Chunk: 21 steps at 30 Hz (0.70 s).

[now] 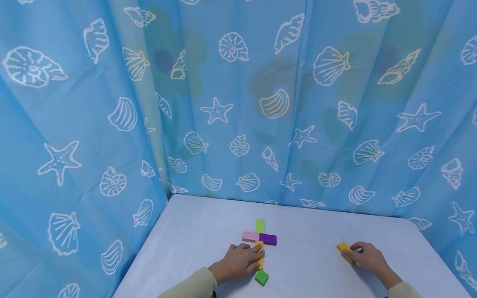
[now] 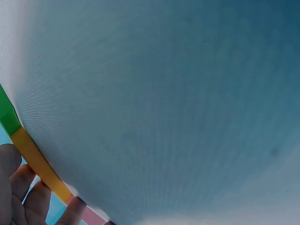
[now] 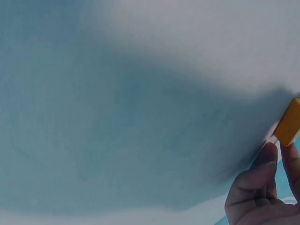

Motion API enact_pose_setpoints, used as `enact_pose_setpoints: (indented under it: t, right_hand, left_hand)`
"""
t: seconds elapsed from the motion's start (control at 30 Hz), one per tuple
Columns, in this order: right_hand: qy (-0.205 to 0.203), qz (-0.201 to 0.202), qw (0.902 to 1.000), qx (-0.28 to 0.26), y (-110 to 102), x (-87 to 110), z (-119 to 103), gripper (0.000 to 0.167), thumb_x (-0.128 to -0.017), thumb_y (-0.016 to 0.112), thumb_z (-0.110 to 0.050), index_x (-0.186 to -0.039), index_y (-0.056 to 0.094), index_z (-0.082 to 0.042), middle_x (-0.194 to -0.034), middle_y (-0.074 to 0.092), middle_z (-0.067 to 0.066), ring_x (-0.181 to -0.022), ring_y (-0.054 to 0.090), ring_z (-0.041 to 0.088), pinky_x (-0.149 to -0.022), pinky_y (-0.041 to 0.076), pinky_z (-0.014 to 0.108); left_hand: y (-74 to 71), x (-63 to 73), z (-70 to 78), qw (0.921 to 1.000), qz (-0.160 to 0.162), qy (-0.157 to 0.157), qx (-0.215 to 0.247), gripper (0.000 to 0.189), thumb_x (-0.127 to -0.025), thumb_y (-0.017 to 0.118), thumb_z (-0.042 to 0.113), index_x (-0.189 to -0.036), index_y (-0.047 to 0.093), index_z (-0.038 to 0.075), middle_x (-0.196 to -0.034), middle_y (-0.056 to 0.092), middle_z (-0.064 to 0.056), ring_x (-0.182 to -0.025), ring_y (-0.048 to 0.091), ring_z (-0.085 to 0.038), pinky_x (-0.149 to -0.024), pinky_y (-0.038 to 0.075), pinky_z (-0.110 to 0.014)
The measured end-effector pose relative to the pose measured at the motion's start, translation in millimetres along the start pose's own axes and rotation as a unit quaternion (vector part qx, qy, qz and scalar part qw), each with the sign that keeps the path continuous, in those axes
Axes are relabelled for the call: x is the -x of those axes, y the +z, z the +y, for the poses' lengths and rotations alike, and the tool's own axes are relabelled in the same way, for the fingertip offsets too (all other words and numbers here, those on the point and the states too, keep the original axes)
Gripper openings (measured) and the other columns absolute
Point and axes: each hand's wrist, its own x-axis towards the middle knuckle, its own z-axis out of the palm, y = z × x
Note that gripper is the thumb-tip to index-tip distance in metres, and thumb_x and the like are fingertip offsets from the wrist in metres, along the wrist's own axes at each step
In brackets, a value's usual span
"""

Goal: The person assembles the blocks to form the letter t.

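A long yellow block (image 1: 260, 263) lies on the table under the fingertips of my left hand (image 1: 241, 260), which rests on it with relaxed fingers. In the left wrist view, the fingers lie along the side of that yellow block (image 2: 41, 164). A green block (image 1: 262, 277) sits at its near end. Past its far end are a pink block (image 1: 250, 236), a purple block (image 1: 268, 239) and a light green block (image 1: 260, 226), forming a cross shape. Off to the right, my right hand (image 1: 368, 257) pinches another yellow block (image 1: 346, 252) between thumb and fingers.
White cloth covers the table (image 1: 309, 248), with a wide stretch of it between the two hands. A blue curtain (image 1: 238, 124) printed with shells and starfish hangs behind the table and along its left side.
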Motion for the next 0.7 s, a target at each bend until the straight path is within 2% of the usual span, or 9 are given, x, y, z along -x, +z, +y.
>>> enact_pose_setpoints:
  t: [0.1, 0.33, 0.53, 0.7]
  right_hand:
    - [-0.004, -0.002, 1.0000, 0.004, -0.2, 1.4, 2.1, 0.068, -0.083, 0.073, -0.052, -0.109, 0.062, 0.010, -0.091, 0.066, 0.013, -0.077, 0.058, 0.020, -0.064, 0.051, 0.032]
    - [-0.034, -0.014, 0.9993, -0.011, 1.0, -1.4, 3.4, 0.068, -0.082, 0.076, -0.048, -0.118, 0.063, 0.007, -0.096, 0.067, 0.011, -0.081, 0.058, 0.018, -0.067, 0.052, 0.033]
    - [-0.028, -0.009, 0.9994, -0.018, 3.3, -2.6, 5.1, 0.047, -0.089, 0.072, -0.030, -0.118, 0.065, 0.006, -0.096, 0.068, 0.011, -0.080, 0.059, 0.018, -0.066, 0.054, 0.032]
    - [-0.032, -0.012, 0.9990, -0.029, 6.9, -2.6, 0.7, 0.042, -0.090, 0.071, -0.026, -0.117, 0.066, 0.006, -0.097, 0.069, 0.012, -0.080, 0.058, 0.018, -0.066, 0.054, 0.032]
  left_hand:
    - [0.3, -0.8, 0.8, 1.0000, 0.001, 0.002, -0.003, 0.046, -0.101, 0.047, 0.049, -0.146, 0.044, 0.042, -0.155, 0.036, 0.022, -0.137, 0.046, -0.025, -0.105, 0.039, -0.064]
    - [1.3, 0.2, 0.7, 1.0000, 0.003, 0.000, -0.008, 0.045, -0.101, 0.048, 0.049, -0.146, 0.044, 0.042, -0.155, 0.038, 0.021, -0.136, 0.047, -0.026, -0.105, 0.039, -0.064]
    - [1.3, 0.3, 0.2, 1.0000, 0.003, 0.004, -0.004, 0.046, -0.101, 0.048, 0.049, -0.146, 0.044, 0.041, -0.155, 0.037, 0.020, -0.137, 0.047, -0.027, -0.105, 0.039, -0.064]
    - [1.4, 0.6, -0.8, 1.0000, 0.003, 0.004, -0.005, 0.046, -0.101, 0.048, 0.049, -0.146, 0.044, 0.042, -0.155, 0.036, 0.020, -0.137, 0.047, -0.026, -0.105, 0.038, -0.065]
